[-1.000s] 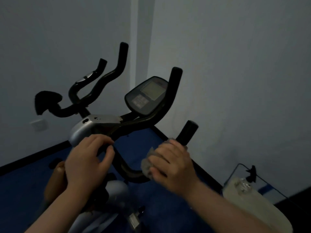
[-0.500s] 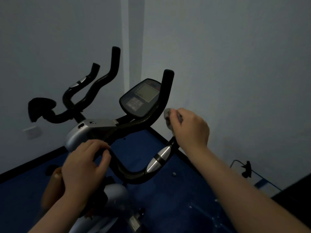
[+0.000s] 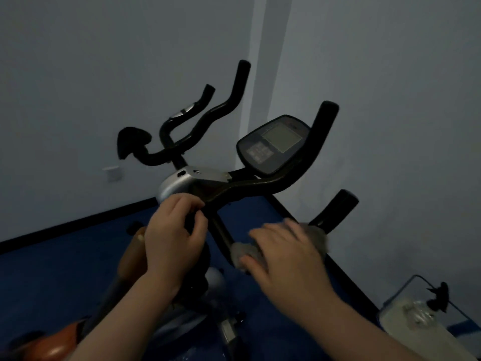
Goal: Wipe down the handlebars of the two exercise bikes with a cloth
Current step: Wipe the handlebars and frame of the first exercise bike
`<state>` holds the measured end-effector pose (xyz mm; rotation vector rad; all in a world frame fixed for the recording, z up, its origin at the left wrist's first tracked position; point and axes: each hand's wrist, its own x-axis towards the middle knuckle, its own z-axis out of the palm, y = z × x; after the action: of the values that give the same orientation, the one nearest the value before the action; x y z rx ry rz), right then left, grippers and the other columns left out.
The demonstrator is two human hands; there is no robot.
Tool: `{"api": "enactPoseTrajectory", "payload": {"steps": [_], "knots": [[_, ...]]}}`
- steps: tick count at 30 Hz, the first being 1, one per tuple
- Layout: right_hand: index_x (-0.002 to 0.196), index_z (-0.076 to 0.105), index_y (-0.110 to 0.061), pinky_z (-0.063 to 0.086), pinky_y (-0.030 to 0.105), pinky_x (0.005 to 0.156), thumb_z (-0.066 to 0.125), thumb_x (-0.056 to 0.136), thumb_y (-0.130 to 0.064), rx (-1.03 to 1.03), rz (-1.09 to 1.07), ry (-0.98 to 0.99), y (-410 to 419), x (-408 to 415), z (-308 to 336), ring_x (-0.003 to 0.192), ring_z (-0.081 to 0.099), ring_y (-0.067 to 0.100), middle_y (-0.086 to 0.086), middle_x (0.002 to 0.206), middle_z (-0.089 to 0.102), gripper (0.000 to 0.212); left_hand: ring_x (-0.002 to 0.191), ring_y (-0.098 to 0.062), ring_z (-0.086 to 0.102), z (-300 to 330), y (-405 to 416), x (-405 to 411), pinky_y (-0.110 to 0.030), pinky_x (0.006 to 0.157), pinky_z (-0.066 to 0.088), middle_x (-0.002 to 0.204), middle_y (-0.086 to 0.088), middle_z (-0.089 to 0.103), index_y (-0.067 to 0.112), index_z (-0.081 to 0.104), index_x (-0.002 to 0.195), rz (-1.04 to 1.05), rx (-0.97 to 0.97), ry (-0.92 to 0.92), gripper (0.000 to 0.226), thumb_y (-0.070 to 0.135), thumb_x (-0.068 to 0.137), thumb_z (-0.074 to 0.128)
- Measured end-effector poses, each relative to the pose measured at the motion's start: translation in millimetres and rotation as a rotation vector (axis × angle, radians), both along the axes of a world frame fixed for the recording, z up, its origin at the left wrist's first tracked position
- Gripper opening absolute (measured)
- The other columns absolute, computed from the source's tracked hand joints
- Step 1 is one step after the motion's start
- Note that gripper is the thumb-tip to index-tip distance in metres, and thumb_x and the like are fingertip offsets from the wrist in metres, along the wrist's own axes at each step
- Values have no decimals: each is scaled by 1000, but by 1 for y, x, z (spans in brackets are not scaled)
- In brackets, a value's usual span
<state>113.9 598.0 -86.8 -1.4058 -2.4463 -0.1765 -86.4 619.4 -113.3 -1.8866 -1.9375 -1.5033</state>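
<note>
Right hand point(image 3: 286, 254) wraps a grey cloth point(image 3: 246, 252) round the near bike's right handlebar bar point(image 3: 333, 209), cloth bunched under palm and fingers, showing at both sides of the hand. Left hand point(image 3: 173, 238) curls around the handlebar stem junction point(image 3: 208, 209), just left of the cloth. Beyond them, the console display point(image 3: 273, 144) sits between the upright grips. Further back, the second bike's handlebars point(image 3: 205, 118) stand near the wall point(image 3: 104, 74).

Near bike's handlebars point(image 3: 260, 186) before second bike's handlebars point(image 3: 205, 121); console point(image 3: 273, 147) between grips.
</note>
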Motion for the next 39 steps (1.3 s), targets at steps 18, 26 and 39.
{"api": "enactPoseTrajectory", "payload": {"steps": [18,26,39], "knots": [[100,61,-28,41,29,61,45,93,-52,-402,-168,123,37,-60,4,81,63,17,-3,87,67,30,85,9,55,-16,3,-29,-12,62,37,91,23,56,39,48,108,-142,-321,-281,21,42,93,33],[106,52,-42,46,13,62,62,86,-41,-241,-111,459,48,-51,14,77,60,-2,-18,86,65,23,85,2,57,-26,-2,-36,-21,67,45,94,19,59,45,49,98,-127,-227,-476,11,45,88,45],[98,73,-20,49,40,63,64,88,-28,-1,611,-107,108,-82,29,79,62,20,-1,97,68,15,55,-5,47,-33,-5,-36,-20,52,38,65,7,52,30,41,65,-127,-243,-606,25,42,88,37]]}}
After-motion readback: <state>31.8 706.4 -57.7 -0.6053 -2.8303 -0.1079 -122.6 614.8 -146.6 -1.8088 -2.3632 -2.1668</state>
